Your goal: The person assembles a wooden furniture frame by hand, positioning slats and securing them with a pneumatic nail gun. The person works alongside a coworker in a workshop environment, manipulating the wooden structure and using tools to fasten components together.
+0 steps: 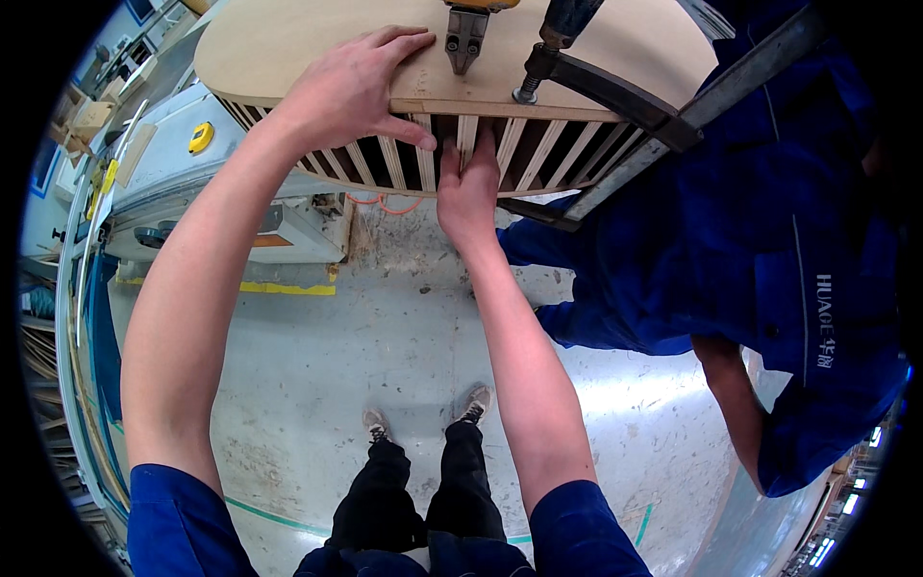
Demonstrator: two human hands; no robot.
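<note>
A curved wooden piece with a flat oval top panel (pixel 317 38) and a row of upright slats under its edge stands in front of me. My left hand (pixel 351 91) lies on the panel near its edge, fingers stretched out and thumb reaching down over the rim. Below that edge, my right hand (pixel 469 192) pinches a wooden slat (pixel 467 133) between thumb and fingers; the fingertips go into the gaps and are partly hidden. The metal nose of a nail gun (pixel 465 40) points at the panel just right of my left hand. Nobody's grip on it shows.
A bar clamp (pixel 615 91) grips the panel at the right. Beside it stands a co-worker in blue workwear (pixel 711 231). At the left, a yellow tape measure (pixel 201 137) lies on a pale machine table (pixel 173 168). An orange hose (pixel 385 204) runs beneath the wooden piece.
</note>
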